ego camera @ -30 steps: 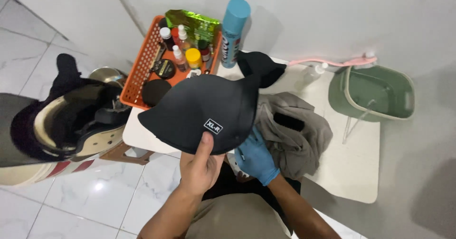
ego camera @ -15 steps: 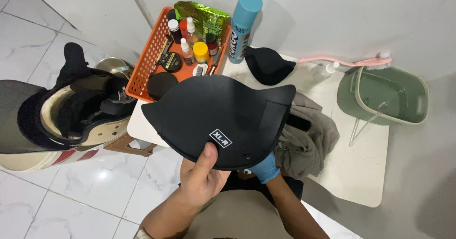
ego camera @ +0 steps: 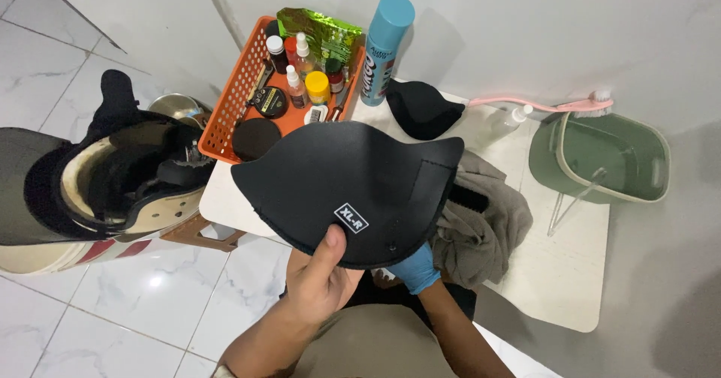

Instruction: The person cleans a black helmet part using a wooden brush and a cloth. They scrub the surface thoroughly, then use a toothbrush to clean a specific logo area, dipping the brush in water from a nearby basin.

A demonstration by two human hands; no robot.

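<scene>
Black helmet pad (ego camera: 353,190), held above the white table's (ego camera: 548,273) near-left corner, is pinched by the bare left hand (ego camera: 319,280) and gloved right hand (ego camera: 413,268), whose shallow edge grip could let it slip to the floor.

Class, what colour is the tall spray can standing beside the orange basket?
Light blue; the spray can shows best in the head view.

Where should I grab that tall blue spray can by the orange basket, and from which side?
Grip the blue spray can around its mid-body, coming from the right. It stands upright, the orange basket crowds its left, and the wall sits close behind.
</scene>
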